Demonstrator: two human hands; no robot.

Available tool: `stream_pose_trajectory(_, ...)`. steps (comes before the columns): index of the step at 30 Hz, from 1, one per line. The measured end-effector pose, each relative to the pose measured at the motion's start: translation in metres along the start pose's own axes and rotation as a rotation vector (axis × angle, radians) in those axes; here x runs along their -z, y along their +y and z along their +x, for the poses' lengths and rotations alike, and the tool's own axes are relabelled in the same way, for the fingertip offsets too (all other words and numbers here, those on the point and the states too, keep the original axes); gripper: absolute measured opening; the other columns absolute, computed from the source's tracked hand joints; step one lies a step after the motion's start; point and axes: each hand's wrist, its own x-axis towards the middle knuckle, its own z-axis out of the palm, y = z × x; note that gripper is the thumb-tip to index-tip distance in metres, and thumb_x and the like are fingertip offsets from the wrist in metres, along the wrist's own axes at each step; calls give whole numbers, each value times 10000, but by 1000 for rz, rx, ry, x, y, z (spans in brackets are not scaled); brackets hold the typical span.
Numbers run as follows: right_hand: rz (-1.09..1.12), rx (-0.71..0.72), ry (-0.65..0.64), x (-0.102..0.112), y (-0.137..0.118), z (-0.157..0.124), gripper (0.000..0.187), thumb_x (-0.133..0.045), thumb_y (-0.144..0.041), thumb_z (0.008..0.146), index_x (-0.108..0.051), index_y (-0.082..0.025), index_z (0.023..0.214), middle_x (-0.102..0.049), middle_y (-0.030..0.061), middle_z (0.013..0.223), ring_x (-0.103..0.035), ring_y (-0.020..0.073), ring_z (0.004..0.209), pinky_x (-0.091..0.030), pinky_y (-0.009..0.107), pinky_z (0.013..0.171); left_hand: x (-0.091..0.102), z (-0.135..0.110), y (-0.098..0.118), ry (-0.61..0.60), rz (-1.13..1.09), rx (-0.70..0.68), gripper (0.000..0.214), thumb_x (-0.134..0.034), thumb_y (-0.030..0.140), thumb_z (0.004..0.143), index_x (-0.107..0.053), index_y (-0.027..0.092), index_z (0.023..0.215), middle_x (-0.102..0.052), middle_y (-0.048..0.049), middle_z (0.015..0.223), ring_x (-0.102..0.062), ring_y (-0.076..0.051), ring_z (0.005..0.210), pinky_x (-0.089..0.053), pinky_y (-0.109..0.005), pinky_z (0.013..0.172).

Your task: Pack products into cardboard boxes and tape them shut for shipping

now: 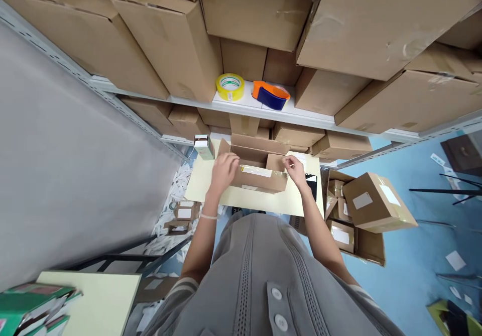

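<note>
An open cardboard box (259,168) with a white label on its near side sits on a small pale yellow table (211,188). My left hand (224,171) rests on the box's left near corner, fingers curled over the edge. My right hand (295,171) grips the right near corner, fingers bent on the flap. The box's back flaps stand up. A small white and green carton (204,146) stands at the table's far left corner.
Metal shelves stacked with cardboard boxes rise ahead; a yellow tape roll (230,86) and an orange-blue tape dispenser (271,95) lie on one shelf. An open box of packed parcels (361,215) sits on the blue floor at right. Paper scraps litter the floor at left.
</note>
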Motion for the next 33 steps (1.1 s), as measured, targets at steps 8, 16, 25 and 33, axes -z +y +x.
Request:
stream_pose_trajectory(8, -696, -136, -584, -48, -50, 35, 357, -419, -402, 1006, -725, -240, 1093, -729, 102, 1165, -638, 312, 1100, -461, 414, 930, -28, -8, 5, -173, 476, -217, 279, -500, 257, 963, -672, 221, 1180, -671, -102, 1094, -625, -284, 1080, 15, -618, 1231)
stream_pose_trajectory(16, -973, -244, -802, -68, -71, 43, 416, -519, -513, 961, -743, -182, 1074, -730, 156, 1153, -656, 313, 1124, -472, 381, 924, -17, -47, 2, -70, 618, -445, 325, -425, 55, 931, -695, 230, 885, -634, -25, 865, -599, -186, 827, -124, -630, 1237)
stream_pose_trajectory(25, -1096, -138, -701, -47, -86, 22, 452, -382, -524, 1003, -592, -182, 1210, -687, 174, 1214, -632, 326, 1133, -445, 406, 892, -25, -94, -11, 41, 532, -417, 368, -425, 55, 937, -737, 248, 909, -581, 3, 752, -569, -134, 688, -318, -528, 1167)
stream_pose_trajectory(33, -840, -112, -337, 24, -59, -14, 198, -571, -236, 838, -574, -259, 1035, -724, -3, 973, -642, 184, 824, -370, 266, 666, -24, -100, -17, 37, 534, -450, 383, -444, 28, 914, -754, 252, 922, -587, 7, 731, -578, -129, 666, -358, -517, 1123)
